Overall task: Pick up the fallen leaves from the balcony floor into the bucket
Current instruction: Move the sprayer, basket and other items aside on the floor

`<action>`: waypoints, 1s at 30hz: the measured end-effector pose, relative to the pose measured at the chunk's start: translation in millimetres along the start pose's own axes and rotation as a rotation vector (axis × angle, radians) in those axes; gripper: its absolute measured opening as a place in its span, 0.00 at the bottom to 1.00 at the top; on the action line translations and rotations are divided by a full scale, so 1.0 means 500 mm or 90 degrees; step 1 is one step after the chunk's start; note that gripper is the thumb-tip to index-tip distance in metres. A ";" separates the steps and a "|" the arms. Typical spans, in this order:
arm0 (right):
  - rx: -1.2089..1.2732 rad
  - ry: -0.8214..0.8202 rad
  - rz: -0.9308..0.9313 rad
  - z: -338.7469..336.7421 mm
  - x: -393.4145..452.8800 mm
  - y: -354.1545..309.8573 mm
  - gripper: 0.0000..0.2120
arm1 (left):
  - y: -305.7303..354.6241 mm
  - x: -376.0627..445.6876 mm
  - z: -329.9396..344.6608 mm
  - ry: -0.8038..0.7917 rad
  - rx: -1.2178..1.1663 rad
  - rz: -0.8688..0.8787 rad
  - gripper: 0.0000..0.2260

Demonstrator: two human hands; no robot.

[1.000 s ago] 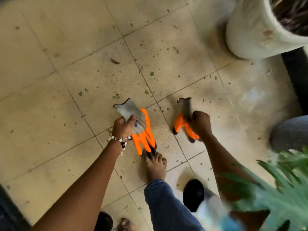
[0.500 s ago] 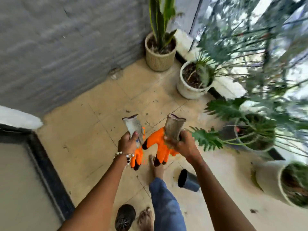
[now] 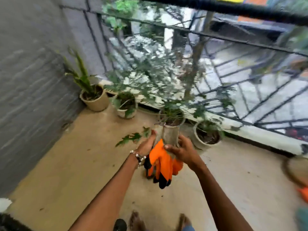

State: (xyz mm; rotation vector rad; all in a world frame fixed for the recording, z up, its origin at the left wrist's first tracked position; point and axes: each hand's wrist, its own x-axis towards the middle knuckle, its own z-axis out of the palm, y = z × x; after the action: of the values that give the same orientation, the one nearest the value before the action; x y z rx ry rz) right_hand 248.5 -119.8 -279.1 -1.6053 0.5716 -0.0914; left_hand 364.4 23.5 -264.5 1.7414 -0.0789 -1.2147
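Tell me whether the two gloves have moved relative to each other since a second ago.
Yes. The gloves, earlier held apart over the floor tiles, are now bunched together between the left hand and right hand, raised in front of the potted plants.

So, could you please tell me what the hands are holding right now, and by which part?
Both the left hand and the right hand hold a pair of orange work gloves by the grey cuffs, fingers hanging down.

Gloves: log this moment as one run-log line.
stage: glove prep | left hand: holds gloves | right hand: grips glove cuff | leaves: none picked yet | bucket: not identifiable
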 end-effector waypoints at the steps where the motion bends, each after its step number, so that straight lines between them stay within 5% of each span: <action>1: -0.001 0.052 -0.001 -0.049 -0.027 0.007 0.21 | 0.019 -0.010 0.050 -0.040 0.020 -0.010 0.44; 5: -0.001 0.262 -0.014 -0.277 -0.178 0.059 0.21 | 0.091 -0.034 0.332 -0.183 0.192 0.039 0.14; 7: 0.000 0.364 -0.010 -0.396 -0.256 0.093 0.23 | 0.114 -0.036 0.487 -0.278 0.334 0.128 0.20; 11: 0.055 0.536 0.000 -0.637 -0.451 0.160 0.12 | 0.120 -0.063 0.820 -0.462 0.491 0.188 0.14; 13: 0.060 0.533 0.008 -0.662 -0.478 0.158 0.15 | 0.127 -0.064 0.860 -0.452 0.534 0.234 0.17; 17: 0.141 0.682 0.001 -0.856 -0.671 0.219 0.22 | 0.095 -0.094 1.139 -0.590 0.541 0.285 0.23; 20: 0.282 0.653 -0.005 -0.948 -0.770 0.249 0.28 | 0.091 -0.118 1.286 -0.638 0.562 0.296 0.34; 22: 0.391 0.669 -0.018 -0.990 -0.821 0.265 0.23 | 0.089 -0.116 1.375 -0.688 0.598 0.275 0.40; 25: 0.522 0.789 -0.021 -1.050 -0.874 0.290 0.16 | 0.084 -0.106 1.478 -0.749 0.569 0.157 0.33; 27: 0.589 0.887 -0.030 -1.099 -0.895 0.324 0.17 | 0.069 -0.087 1.534 -0.795 0.508 0.044 0.24; 30: 0.681 1.005 -0.034 -1.175 -0.919 0.387 0.21 | 0.026 -0.016 1.618 -0.796 0.459 -0.076 0.26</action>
State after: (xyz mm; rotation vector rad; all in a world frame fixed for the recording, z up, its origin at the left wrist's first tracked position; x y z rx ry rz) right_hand -438.5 -468.1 -259.8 -0.2098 1.3240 -1.5066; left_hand -237.9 -516.7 -271.3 1.2336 -1.2795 -2.3871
